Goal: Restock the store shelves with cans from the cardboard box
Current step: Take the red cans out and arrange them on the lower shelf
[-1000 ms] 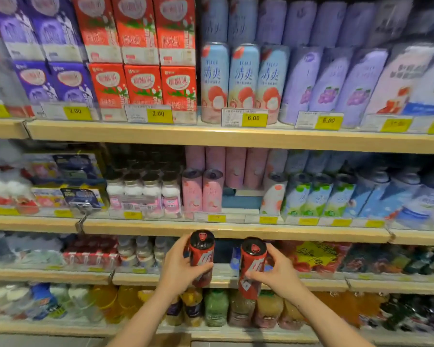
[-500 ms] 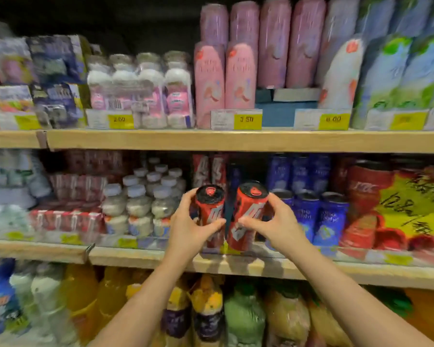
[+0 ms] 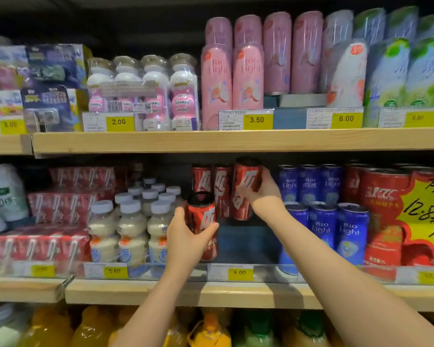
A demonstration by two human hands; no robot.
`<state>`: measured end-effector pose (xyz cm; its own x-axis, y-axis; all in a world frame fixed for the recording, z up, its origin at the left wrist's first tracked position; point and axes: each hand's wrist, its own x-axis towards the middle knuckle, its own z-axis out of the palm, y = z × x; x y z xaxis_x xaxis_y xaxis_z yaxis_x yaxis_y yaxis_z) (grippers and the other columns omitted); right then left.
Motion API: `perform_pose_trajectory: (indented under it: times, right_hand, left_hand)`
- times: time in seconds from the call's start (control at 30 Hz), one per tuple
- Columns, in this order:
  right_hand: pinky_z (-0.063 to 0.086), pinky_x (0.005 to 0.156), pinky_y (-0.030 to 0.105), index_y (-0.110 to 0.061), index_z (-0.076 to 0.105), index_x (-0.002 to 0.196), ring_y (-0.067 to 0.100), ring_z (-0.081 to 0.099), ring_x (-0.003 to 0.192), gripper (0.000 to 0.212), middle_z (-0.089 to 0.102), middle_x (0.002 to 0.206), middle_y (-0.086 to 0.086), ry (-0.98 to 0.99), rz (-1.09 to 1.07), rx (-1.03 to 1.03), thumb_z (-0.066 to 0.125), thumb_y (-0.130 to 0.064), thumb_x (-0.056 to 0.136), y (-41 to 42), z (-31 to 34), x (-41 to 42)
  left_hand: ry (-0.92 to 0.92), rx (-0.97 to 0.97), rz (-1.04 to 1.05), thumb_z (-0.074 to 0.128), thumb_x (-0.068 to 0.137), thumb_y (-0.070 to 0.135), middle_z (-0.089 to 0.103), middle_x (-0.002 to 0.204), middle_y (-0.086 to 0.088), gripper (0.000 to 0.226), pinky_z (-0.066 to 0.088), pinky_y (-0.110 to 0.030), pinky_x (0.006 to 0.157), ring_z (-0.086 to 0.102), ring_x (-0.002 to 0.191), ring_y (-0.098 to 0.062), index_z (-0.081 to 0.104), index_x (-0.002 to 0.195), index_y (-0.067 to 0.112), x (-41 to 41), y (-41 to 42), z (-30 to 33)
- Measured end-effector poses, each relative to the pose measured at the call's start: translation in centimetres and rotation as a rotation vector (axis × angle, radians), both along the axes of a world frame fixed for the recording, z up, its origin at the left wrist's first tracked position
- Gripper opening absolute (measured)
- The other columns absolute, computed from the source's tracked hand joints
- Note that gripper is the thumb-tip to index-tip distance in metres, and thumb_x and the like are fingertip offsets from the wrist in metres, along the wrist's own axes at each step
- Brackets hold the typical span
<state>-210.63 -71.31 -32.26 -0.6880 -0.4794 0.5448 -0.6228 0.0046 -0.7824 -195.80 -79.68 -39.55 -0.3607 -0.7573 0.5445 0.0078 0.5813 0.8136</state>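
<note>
Cans (image 3: 203,222) (image 3: 244,189) stand nearly upright, one in each hand (image 3: 186,236) (image 3: 263,190).

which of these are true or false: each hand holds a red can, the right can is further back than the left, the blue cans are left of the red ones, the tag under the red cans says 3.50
1. Each hand holds a red can. True: the left hand grips the left can, the right hand the right can.
2. The right can is further back than the left. True: it is up beside the shelved red cans.
3. The blue cans are left of the red ones. False: the blue cans stand to their right.
4. The tag under the red cans says 3.50. False: that tag reads 6.00.
</note>
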Motion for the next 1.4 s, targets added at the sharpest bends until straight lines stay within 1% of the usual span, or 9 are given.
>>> perform_pose_trajectory:
  times: [0.13, 0.5, 0.67, 0.83, 0.93, 1.1, 1.2, 1.3, 1.4]
  right_hand:
    - [0.035, 0.107, 0.039, -0.011, 0.036, 0.134, 0.028, 0.043, 0.128, 0.059, 0.045, 0.138, 0.013, 0.015, -0.034, -0.015, 0.063, -0.018, 0.083, -1.7, 0.3, -1.4]
    - [0.036, 0.104, 0.036, -0.017, 0.03, 0.139, 0.023, 0.045, 0.127, 0.06, 0.047, 0.138, 0.007, -0.082, 0.104, -0.031, 0.06, -0.016, 0.086, -3.1, -2.2, -2.8]
    - [0.038, 0.106, 0.044, -0.011, 0.032, 0.137, 0.028, 0.042, 0.127, 0.089, 0.039, 0.138, 0.013, -0.097, -0.134, 0.045, 0.082, -0.024, 0.064, -3.8, -4.2, -2.9]
    - [0.044, 0.09, 0.031, -0.008, 0.038, 0.128, 0.026, 0.055, 0.116, 0.063, 0.056, 0.127, 0.014, -0.146, -0.051, -0.078, 0.073, -0.011, 0.076, -3.8, -5.0, -3.4]
    - [0.04, 0.088, 0.028, -0.009, 0.037, 0.132, 0.025, 0.053, 0.118, 0.058, 0.055, 0.129, 0.013, -0.145, 0.011, -0.082, 0.067, -0.013, 0.082, -3.7, -5.3, -3.5]
    - [0.039, 0.091, 0.028, -0.011, 0.032, 0.137, 0.023, 0.049, 0.123, 0.058, 0.053, 0.133, 0.01, -0.155, 0.049, -0.085, 0.06, -0.012, 0.086, -3.8, -5.5, -3.1]
    - [0.036, 0.104, 0.035, -0.014, 0.025, 0.142, 0.024, 0.043, 0.13, 0.064, 0.046, 0.139, 0.009, -0.09, 0.002, -0.045, 0.058, -0.011, 0.087, -3.7, -5.5, -2.4]
    - [0.027, 0.107, 0.027, -0.018, 0.028, 0.142, 0.013, 0.038, 0.131, 0.068, 0.042, 0.143, 0.003, 0.019, -0.064, -0.056, 0.06, -0.004, 0.084, -2.0, -6.1, -0.7]
    - [0.036, 0.108, 0.032, -0.024, 0.034, 0.139, 0.01, 0.042, 0.128, 0.067, 0.045, 0.14, -0.003, -0.009, 0.146, 0.002, 0.063, -0.006, 0.082, -0.4, -8.3, 0.9]
  left_hand:
    - [-0.031, 0.038, 0.004, 0.079, 0.068, 0.031, 0.06, 0.105, 0.002, 0.044, 0.051, -0.038, 0.088, 0.058, 0.101, -0.015, 0.049, 0.099, 0.024, -0.5, -0.5, -0.2]
    - [-0.109, 0.083, 0.031, 0.08, 0.068, 0.03, 0.056, 0.102, 0.004, 0.058, 0.052, -0.041, 0.089, 0.057, 0.102, -0.018, 0.049, 0.115, 0.014, -1.0, -1.1, -0.3]
    - [-0.129, 0.093, 0.044, 0.08, 0.067, 0.034, 0.061, 0.103, 0.0, 0.054, 0.054, -0.037, 0.082, 0.059, 0.095, -0.017, 0.051, 0.109, 0.015, -1.4, -1.2, -0.8]
    - [-0.13, 0.122, 0.035, 0.08, 0.066, 0.035, 0.063, 0.104, -0.005, 0.048, 0.055, -0.039, 0.08, 0.061, 0.094, -0.02, 0.049, 0.099, 0.019, -1.6, -1.6, -1.2]
    - [-0.119, 0.09, 0.017, 0.08, 0.068, 0.032, 0.065, 0.105, -0.004, 0.053, 0.056, -0.04, 0.082, 0.063, 0.096, -0.021, 0.05, 0.108, 0.015, -1.7, -1.7, -1.1]
    - [-0.13, 0.061, 0.004, 0.079, 0.069, 0.031, 0.066, 0.108, -0.002, 0.066, 0.055, -0.037, 0.083, 0.062, 0.1, -0.02, 0.045, 0.125, 0.016, -2.0, -1.8, -1.0]
    - [-0.134, 0.064, -0.004, 0.079, 0.07, 0.03, 0.064, 0.113, -0.003, 0.07, 0.053, -0.04, 0.088, 0.061, 0.104, -0.021, 0.043, 0.128, 0.018, -2.0, -1.5, -0.9]
    - [-0.136, 0.057, -0.03, 0.078, 0.07, 0.028, 0.064, 0.116, -0.002, 0.071, 0.052, -0.042, 0.091, 0.06, 0.106, -0.02, 0.042, 0.13, 0.019, -1.7, -1.5, -0.7]
    - [-0.15, 0.06, -0.057, 0.077, 0.071, 0.025, 0.066, 0.113, -0.003, 0.067, 0.053, -0.035, 0.086, 0.062, 0.103, -0.02, 0.044, 0.129, 0.019, -1.7, -1.5, -0.5]
